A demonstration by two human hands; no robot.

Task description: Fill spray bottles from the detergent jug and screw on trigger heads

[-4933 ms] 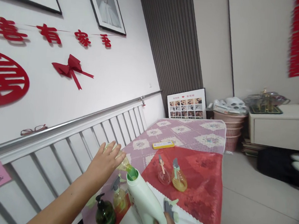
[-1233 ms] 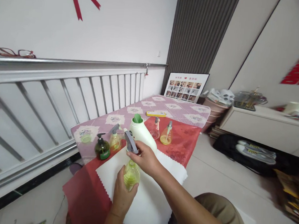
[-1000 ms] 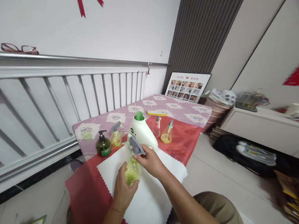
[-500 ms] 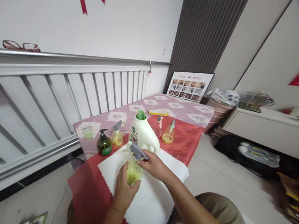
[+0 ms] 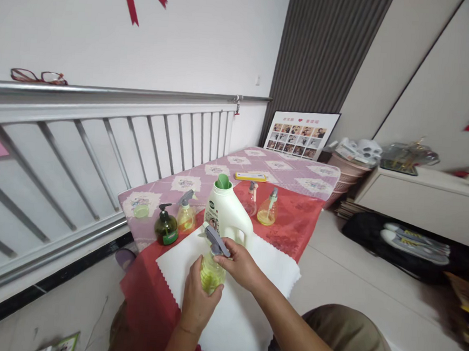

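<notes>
A clear spray bottle [image 5: 212, 275] with yellow-green liquid stands over a white scalloped mat [image 5: 243, 319], its grey trigger head tilted to the left. My left hand [image 5: 199, 300] is wrapped round the bottle's body. At the neck, the fingers of my right hand [image 5: 240, 263] grip the grey spray head [image 5: 216, 240]. Just behind is a large cream jug [image 5: 231, 213] with a handle and an open mouth, a green piece [image 5: 223, 181] sitting in it. To the left stand a dark green pump bottle [image 5: 166, 227] and another spray bottle [image 5: 186, 219] with yellow liquid.
Two more spray bottles, one with yellow liquid [image 5: 266, 216] and one clear [image 5: 251, 203], stand on the red cloth [image 5: 291, 223]. A yellow-edged box [image 5: 250, 177] and a pale green lid [image 5: 141, 211] lie on the patterned tablecloth [image 5: 320, 171]. A white radiator [image 5: 148, 136] runs along the left.
The grey spray head has turned slightly on the bottle, its rear end now pointing lower, with my right hand still on it. The whole view has shifted a little.
</notes>
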